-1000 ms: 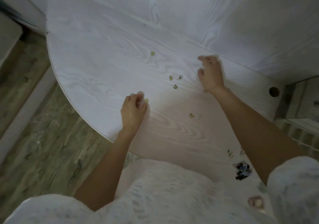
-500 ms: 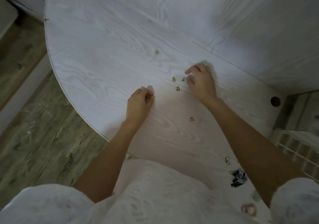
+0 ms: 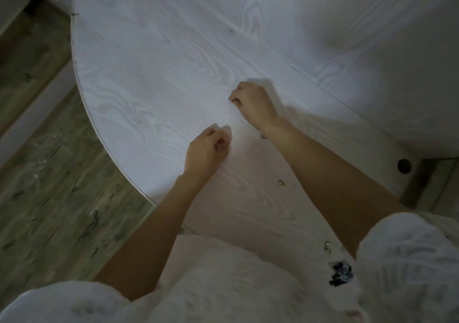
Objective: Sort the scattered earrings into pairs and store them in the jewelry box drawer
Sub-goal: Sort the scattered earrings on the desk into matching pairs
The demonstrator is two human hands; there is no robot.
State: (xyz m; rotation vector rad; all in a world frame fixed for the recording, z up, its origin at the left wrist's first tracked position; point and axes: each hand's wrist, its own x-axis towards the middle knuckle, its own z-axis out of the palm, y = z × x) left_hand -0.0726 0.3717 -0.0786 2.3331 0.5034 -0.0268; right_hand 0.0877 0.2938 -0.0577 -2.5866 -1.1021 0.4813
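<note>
Head view: both hands curled on the white table (image 3: pixel 154 79), left hand (image 3: pixel 206 152) pinching a small earring (image 3: pixel 222 145), right hand (image 3: pixel 252 104) closed with contents hidden, loose earrings near the right forearm (image 3: pixel 281 183) and by the body (image 3: pixel 327 246), drawer unseen, so sorting looks early.

Two hands are set on a table (image 3: pixel 149 79), the left hand (image 3: pixel 206 152) nearer than the right hand (image 3: pixel 253 104). An earring (image 3: pixel 281 183) lies between the forearms; a dark clip (image 3: pixel 341 273) lies near the right sleeve (image 3: pixel 407 260).
</note>
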